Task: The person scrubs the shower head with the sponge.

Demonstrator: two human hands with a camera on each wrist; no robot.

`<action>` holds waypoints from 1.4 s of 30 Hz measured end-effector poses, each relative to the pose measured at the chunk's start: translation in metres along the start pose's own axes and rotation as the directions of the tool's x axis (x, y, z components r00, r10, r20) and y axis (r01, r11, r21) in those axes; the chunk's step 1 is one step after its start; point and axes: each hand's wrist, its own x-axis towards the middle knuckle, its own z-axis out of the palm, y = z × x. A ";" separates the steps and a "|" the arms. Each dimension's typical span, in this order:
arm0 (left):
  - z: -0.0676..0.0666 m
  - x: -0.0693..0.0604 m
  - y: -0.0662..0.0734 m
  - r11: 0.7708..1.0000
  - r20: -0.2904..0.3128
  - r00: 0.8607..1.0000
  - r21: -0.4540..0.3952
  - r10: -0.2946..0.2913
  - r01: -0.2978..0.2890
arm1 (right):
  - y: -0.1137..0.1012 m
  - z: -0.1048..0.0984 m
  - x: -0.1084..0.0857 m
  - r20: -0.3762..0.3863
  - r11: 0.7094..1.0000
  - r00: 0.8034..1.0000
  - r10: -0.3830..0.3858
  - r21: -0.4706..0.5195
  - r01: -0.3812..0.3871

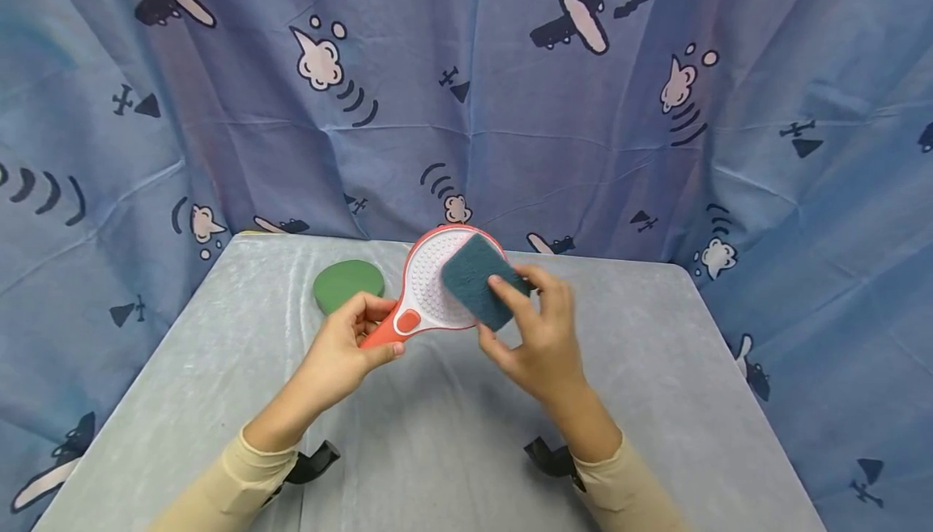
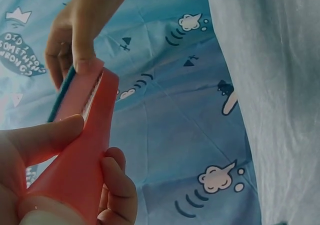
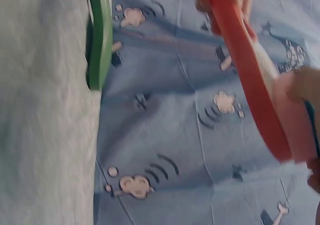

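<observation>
My left hand (image 1: 342,346) grips the orange-red handle of a round-headed brush (image 1: 435,273), raised over the table. White and studded with small bumps, the brush's face is toward me, with an oval button near the handle. In my right hand (image 1: 543,338) a scouring sponge (image 1: 474,273) is pinched between thumb and fingers. Its dark green scrub side faces me, and its pink foam (image 3: 292,120) lies against the brush face, covering the right part. The left wrist view shows the sponge's edge (image 2: 82,92) along the brush head (image 2: 105,100).
A green round object (image 1: 348,285) lies on the grey cloth-covered table (image 1: 219,354), behind and left of the brush. Blue curtain (image 1: 408,111) printed with airplanes hangs around the table's back and sides. Black curved pieces (image 1: 313,463) stick out at both wrists.
</observation>
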 end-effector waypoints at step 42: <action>0.006 -0.004 -0.002 0.993 0.039 0.999 0.110 0.025 -0.029 | -0.013 0.005 -0.003 -0.060 0.989 0.990 0.125 -0.073 -0.129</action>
